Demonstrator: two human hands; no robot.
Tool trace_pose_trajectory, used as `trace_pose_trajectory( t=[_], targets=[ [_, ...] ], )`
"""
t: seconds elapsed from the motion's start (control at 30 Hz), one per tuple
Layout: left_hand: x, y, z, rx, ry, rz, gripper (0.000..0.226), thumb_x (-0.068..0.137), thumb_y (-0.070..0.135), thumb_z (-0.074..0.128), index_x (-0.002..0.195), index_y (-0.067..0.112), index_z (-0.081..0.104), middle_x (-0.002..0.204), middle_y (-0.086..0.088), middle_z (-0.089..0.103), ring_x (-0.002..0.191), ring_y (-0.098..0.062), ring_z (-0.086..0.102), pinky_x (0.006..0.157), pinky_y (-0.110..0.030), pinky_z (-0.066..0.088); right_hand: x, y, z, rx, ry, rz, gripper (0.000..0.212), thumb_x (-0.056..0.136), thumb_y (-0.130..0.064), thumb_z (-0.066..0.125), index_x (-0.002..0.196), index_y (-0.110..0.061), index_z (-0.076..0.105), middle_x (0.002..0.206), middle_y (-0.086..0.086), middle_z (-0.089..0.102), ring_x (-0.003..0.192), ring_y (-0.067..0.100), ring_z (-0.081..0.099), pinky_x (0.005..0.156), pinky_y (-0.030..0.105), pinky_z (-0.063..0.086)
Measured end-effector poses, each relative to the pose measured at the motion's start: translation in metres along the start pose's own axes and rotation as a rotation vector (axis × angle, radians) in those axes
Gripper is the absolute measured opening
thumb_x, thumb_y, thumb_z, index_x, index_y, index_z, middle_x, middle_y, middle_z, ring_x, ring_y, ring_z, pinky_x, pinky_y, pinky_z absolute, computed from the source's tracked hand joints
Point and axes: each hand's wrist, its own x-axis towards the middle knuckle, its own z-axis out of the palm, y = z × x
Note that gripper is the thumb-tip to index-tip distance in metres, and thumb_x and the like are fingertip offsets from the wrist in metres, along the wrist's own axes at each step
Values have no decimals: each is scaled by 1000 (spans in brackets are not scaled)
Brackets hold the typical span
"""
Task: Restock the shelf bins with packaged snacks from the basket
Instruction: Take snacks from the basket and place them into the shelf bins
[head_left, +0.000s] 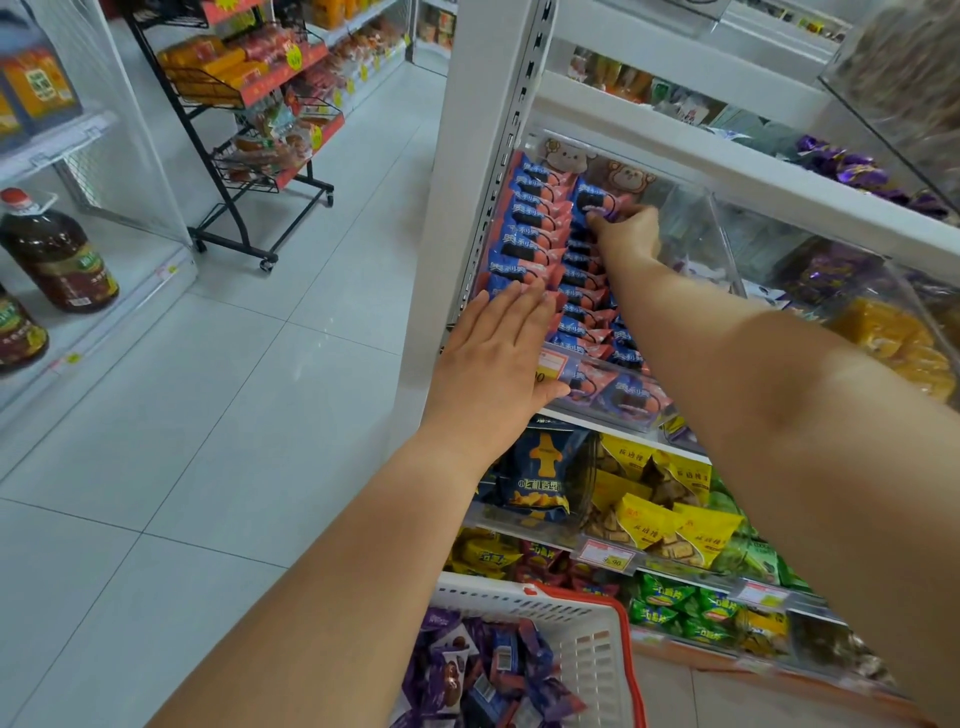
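Note:
A clear shelf bin (722, 244) holds two rows of blue-and-pink snack packets (535, 223). My right hand (626, 234) reaches deep into the bin and pinches one blue-and-pink packet (597, 202) at the back of the right row. My left hand (498, 353) lies flat, fingers straight, against the front end of the left row at the bin's front wall. Below, a white basket with a red rim (587, 618) holds several purple and blue packets (467, 670).
Lower shelves carry yellow bags (660, 514), a dark blue bag (540, 478) and green packets (675, 608). Neighbouring bins hold purple (852, 166) and orange sweets (893, 338). A black wheeled rack (249, 156) stands across the tiled aisle; oil bottles (57, 254) sit at left.

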Motion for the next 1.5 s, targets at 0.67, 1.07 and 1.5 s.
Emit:
trace_pose_trajectory(
  t=[0.67,1.07,1.5],
  targets=[
    [0,2,-3,18,-25,-5,83,87,55,62,152,14,31,158,-4,32,148,-20,24,118,-31,-3,-6,-15,-8,6,47,-156,30,89,-19,68,112,-11,50,116,7,59,103,20,57,88,30,45],
    [1,3,-6,18,-49,-10,83,88,55,60,154,16,27,160,-2,29,149,-19,20,117,-30,-5,-14,0,-16,-58,-29,-103,32,80,-37,74,98,-24,51,105,0,66,102,23,62,93,42,50],
    [3,8,-14,38,-129,-35,83,93,58,51,157,20,13,164,2,14,151,-15,6,115,-28,-14,-32,-2,-35,82,-133,-64,31,87,-24,71,113,-11,60,111,4,63,103,18,58,92,33,49]
  ],
)
